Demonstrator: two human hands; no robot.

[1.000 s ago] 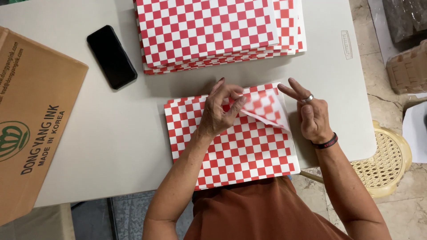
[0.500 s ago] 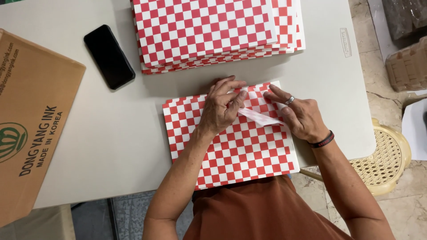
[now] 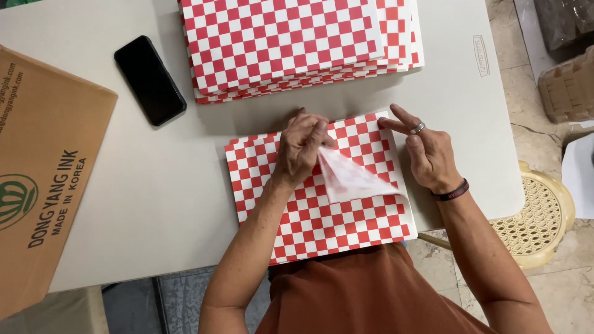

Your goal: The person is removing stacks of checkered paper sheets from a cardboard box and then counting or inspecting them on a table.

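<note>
A small stack of red-and-white checkered paper sheets (image 3: 322,210) lies on the white table (image 3: 154,185) right in front of me. My left hand (image 3: 301,147) pinches the far right corner of the top sheet and has folded it back towards me, so its pale underside (image 3: 352,181) shows as a triangle. My right hand (image 3: 424,151), with a ring and a dark wristband, rests at the stack's right edge with the fingers spread, touching the sheets below.
A larger pile of the same checkered sheets (image 3: 291,43) sits at the table's far side. A black phone (image 3: 150,80) lies to its left. A brown cardboard box (image 3: 43,173) covers the left side. A cream plastic stool (image 3: 544,216) stands at the right.
My left hand has drawn the top sheet's corner further towards me, so the folded-back triangle is bigger. My right hand let go of the corner and now rests on the stack's edge.
</note>
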